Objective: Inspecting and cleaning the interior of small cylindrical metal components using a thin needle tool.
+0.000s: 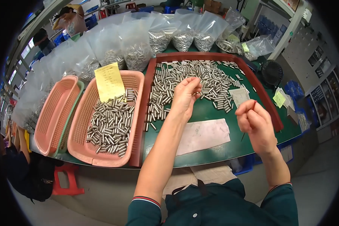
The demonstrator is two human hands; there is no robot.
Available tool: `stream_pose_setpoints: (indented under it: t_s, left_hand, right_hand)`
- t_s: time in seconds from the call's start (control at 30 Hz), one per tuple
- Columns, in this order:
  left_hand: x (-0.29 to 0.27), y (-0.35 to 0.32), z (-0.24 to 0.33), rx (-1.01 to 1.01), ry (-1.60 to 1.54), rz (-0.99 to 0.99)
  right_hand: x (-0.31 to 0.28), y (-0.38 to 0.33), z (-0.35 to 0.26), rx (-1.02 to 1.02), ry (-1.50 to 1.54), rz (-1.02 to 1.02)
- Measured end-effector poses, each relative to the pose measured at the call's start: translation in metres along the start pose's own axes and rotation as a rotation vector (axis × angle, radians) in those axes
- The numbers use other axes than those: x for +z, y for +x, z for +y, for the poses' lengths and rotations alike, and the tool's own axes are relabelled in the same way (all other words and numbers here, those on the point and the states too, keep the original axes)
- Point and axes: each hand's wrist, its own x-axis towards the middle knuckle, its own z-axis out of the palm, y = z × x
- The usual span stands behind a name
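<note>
Many small shiny metal cylinders (177, 71) lie loose inside a red-brown frame (269, 106) on the green tabletop. My left hand (187, 94) hovers over them, thumb and fingers pinched together; what lies between the fingertips, if anything, is hidden. To the right, my right hand (257, 126) is closed around a thin stick-like tool. A small red tip of it shows above the fingers and a thin dark end (243, 135) pokes out below. Between my forearms a pale pink cloth (203, 136) lies flat on the table.
Left of the frame, a pink basket (77, 132) holds more cylinders and a yellow note (110, 82). Further left stand nested pink and green baskets (51, 116). Filled clear bags (135, 49) line the back. A black fan (272, 71) stands at right. Other people are at far left.
</note>
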Motion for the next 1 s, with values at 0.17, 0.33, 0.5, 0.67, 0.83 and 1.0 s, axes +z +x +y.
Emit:
stream_pose_setpoints:
  t_s: [0.17,0.33,0.5,0.67,0.83,1.0]
  left_hand:
    - [0.0,0.001,-0.002,-0.082,0.018,0.09]
    - [-0.007,0.002,-0.006,-0.136,-0.029,0.1]
    - [-0.005,0.003,-0.009,-0.178,0.113,0.19]
    - [-0.002,0.003,-0.01,-0.247,0.119,0.206]
    - [-0.009,0.004,-0.013,-0.279,0.047,0.168]
    - [-0.009,0.004,-0.014,-0.298,0.025,0.181]
  right_hand:
    - [-0.019,0.023,0.043,-0.118,-0.099,0.032]
    - [-0.041,0.055,0.058,-0.568,-0.487,-0.033]
    - [-0.063,0.062,0.087,-0.727,-0.342,-0.085]
    - [-0.074,0.061,0.106,-0.85,-0.28,-0.082]
    - [-0.079,0.054,0.102,-0.895,-0.315,-0.147]
    - [-0.08,0.052,0.103,-0.887,-0.388,-0.186]
